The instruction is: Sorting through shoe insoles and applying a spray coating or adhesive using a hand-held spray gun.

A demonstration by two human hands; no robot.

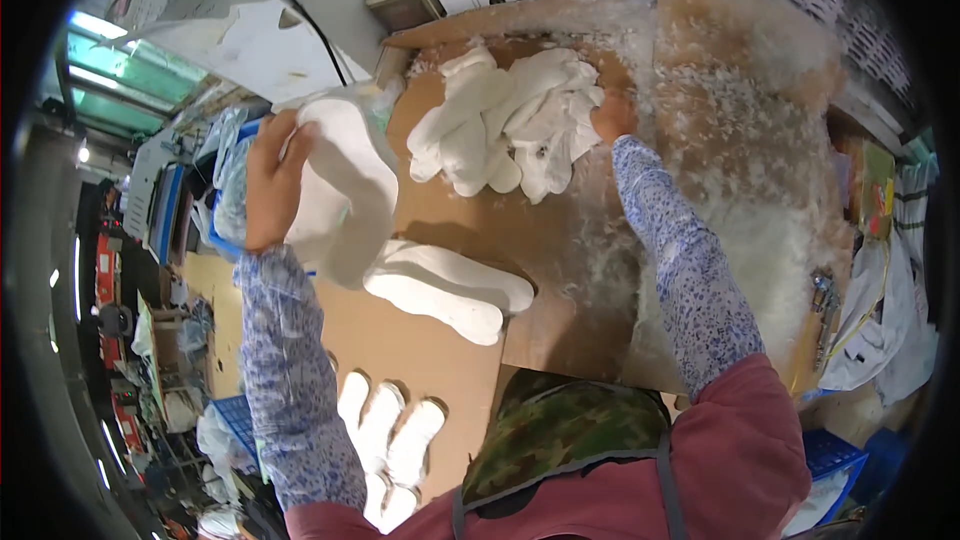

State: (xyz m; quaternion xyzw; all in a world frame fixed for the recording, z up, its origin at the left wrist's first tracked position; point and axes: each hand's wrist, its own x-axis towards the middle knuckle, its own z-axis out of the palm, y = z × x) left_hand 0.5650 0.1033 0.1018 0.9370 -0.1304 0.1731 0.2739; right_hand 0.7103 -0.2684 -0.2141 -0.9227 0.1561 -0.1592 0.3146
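My left hand [275, 175] is raised at the left, fingers closed on the top of a large white foot-shaped piece [350, 165]. That piece hangs at a tilt, its lower end close to two long white foot-shaped pieces [450, 285] lying on the table. My right hand [614, 118] reaches to the right edge of a loose heap of white, soft sock-like pieces [510, 120]. Its fingers are curled against the cloth there and seem to grip it. Just what lies between those fingertips is partly hidden.
Several white bundles [385, 430] lie on the tan tabletop [450, 380] at the near left. White fluff [740, 240] covers the board to the right. A blue bin [228, 190] with plastic bags stands at the left, and an electrical box [405, 2] sits behind the heap.
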